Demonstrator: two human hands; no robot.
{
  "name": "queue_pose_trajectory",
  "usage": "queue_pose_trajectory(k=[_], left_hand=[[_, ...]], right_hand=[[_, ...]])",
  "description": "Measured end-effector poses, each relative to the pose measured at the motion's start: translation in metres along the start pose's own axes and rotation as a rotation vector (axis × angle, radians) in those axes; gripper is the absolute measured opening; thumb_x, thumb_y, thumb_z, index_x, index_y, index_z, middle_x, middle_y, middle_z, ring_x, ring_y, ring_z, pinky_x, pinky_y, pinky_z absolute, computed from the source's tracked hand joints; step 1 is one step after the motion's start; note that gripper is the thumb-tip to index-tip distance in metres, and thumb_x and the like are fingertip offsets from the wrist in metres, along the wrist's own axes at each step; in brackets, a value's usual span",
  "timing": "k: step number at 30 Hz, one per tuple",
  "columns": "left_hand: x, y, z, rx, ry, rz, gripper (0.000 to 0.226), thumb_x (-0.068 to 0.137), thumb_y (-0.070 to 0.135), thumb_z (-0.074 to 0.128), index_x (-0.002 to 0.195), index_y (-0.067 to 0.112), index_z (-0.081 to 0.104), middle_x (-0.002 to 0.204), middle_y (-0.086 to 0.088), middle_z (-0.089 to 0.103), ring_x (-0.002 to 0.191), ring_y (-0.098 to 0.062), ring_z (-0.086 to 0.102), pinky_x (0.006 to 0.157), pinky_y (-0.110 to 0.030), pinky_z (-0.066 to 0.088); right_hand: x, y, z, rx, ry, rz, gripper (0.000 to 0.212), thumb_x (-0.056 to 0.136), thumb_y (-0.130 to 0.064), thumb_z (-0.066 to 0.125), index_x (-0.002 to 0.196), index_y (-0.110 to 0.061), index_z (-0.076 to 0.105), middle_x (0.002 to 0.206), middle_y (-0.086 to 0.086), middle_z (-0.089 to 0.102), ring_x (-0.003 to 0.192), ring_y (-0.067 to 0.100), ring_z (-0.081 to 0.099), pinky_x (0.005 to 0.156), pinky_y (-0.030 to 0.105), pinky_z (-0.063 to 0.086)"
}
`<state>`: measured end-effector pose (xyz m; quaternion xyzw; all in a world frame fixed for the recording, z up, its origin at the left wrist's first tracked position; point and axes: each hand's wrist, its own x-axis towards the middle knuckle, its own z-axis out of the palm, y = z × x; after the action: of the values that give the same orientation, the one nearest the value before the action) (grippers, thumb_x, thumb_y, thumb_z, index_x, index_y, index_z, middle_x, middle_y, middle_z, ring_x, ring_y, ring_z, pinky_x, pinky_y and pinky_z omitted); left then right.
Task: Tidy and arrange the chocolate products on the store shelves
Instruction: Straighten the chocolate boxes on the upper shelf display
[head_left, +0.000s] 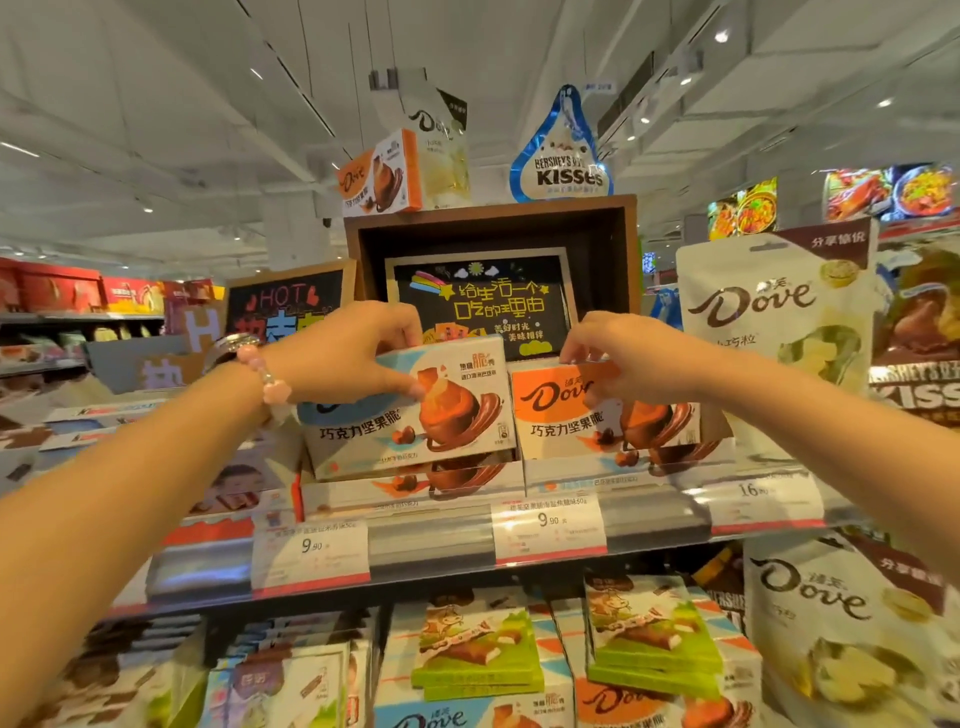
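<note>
1. Left hand (345, 353) grips the blue-and-white Dove box (415, 410) at its top left corner: fingers over the top edge, thumb on the front. Box is tilted, lifted just above the boxes on the top shelf (431, 540).
2. Right hand (618, 358) pinches the top edge of the orange Dove box (566, 410), which stands upright on the same shelf, just beside the blue one on its right.
3. Left wrist has a pink bead bracelet (270, 379).
4. Shelf front: clear plastic rail w/ price tags (548, 527), two reading 9.90.
5. White Dove pouch (774, 312) stands at the right end of the shelf; Kisses bags past it.
6. Behind the boxes: brown wooden crate (493, 228) w/ a chalkboard sign (483, 306) inside. On top of it a Dove carton and a Hershey's Kisses sign (563, 156).
7. Lower shelf: green boxes (649, 639) stacked on more Dove boxes.
8. Room: store w/ white ceiling, spot lights, red-packed shelves far left.
</note>
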<state>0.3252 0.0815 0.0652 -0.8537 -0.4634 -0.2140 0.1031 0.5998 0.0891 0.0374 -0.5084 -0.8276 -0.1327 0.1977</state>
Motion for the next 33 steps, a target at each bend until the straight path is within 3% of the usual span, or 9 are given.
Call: queue_pose_trajectory(k=[8,12,15,18,22,25,30,33], left_hand=[[-0.015,0.007,-0.035,-0.148,0.134,0.042,0.026,0.075,0.031,0.072,0.093,0.024,0.056,0.097,0.016,0.062,0.087,-0.002,0.060,0.064,-0.020,0.051],[-0.025,0.011,-0.046,-0.241,0.186,0.060,0.031,0.068,0.037,0.072,0.093,0.024,0.059,0.092,0.010,0.070,0.081,-0.002,0.067,0.061,-0.020,0.056],[-0.036,0.013,-0.052,-0.266,0.225,0.052,0.040,0.063,0.042,0.070,0.096,0.021,0.061,0.093,0.006,0.071,0.081,-0.007,0.069,0.068,-0.032,0.059],[-0.047,0.018,-0.059,-0.302,0.268,0.054,0.041,0.061,0.042,0.070,0.096,0.020,0.064,0.090,0.005,0.072,0.081,-0.009,0.069,0.071,-0.038,0.058],[-0.058,0.024,-0.071,-0.278,0.330,0.055,0.041,0.061,0.043,0.069,0.096,0.022,0.066,0.090,0.007,0.072,0.077,-0.006,0.068,0.064,-0.031,0.059],[-0.068,0.020,-0.077,-0.246,0.314,0.032,0.039,0.059,0.043,0.069,0.093,0.024,0.067,0.086,0.008,0.072,0.077,-0.003,0.067,0.068,-0.024,0.056],[-0.085,-0.006,-0.078,-0.221,0.278,-0.040,0.028,0.062,0.036,0.075,0.087,0.027,0.067,0.081,0.023,0.070,0.073,0.003,0.066,0.057,-0.012,0.054],[-0.096,-0.017,-0.081,-0.250,0.231,-0.048,0.041,0.055,0.059,0.077,0.084,0.031,0.069,0.077,0.023,0.070,0.070,0.002,0.067,0.052,-0.011,0.052]], right_hand=[[0.002,0.004,-0.021,0.172,0.006,0.041,0.035,0.079,-0.012,0.071,0.102,-0.028,0.049,0.108,-0.007,0.050,0.102,0.015,0.054,0.078,0.023,0.048],[-0.002,0.001,-0.052,0.305,0.074,0.061,0.033,0.079,-0.013,0.071,0.106,-0.025,0.055,0.100,-0.011,0.058,0.093,0.012,0.061,0.063,0.023,0.055],[-0.002,-0.007,-0.068,0.400,0.108,0.038,0.033,0.078,-0.016,0.074,0.108,-0.025,0.061,0.093,-0.012,0.065,0.083,0.008,0.065,0.059,0.025,0.058],[0.006,-0.025,-0.069,0.427,0.094,-0.036,0.034,0.075,-0.018,0.076,0.106,-0.026,0.065,0.094,-0.013,0.066,0.083,0.009,0.066,0.061,0.026,0.059],[0.024,-0.054,-0.055,0.312,0.109,-0.158,0.031,0.076,-0.022,0.076,0.104,-0.031,0.064,0.104,-0.011,0.064,0.089,0.011,0.064,0.073,0.031,0.058],[0.039,-0.070,-0.045,0.275,0.115,-0.239,0.031,0.078,-0.022,0.074,0.109,-0.023,0.067,0.108,-0.006,0.065,0.091,0.011,0.064,0.077,0.033,0.057],[0.059,-0.097,-0.033,0.282,0.092,-0.294,0.033,0.076,-0.025,0.076,0.108,-0.021,0.068,0.101,-0.012,0.062,0.081,-0.001,0.057,0.067,0.014,0.047],[0.068,-0.111,-0.028,0.292,0.087,-0.318,0.035,0.073,-0.025,0.078,0.107,-0.021,0.067,0.095,-0.014,0.058,0.078,-0.002,0.054,0.063,0.008,0.046]])
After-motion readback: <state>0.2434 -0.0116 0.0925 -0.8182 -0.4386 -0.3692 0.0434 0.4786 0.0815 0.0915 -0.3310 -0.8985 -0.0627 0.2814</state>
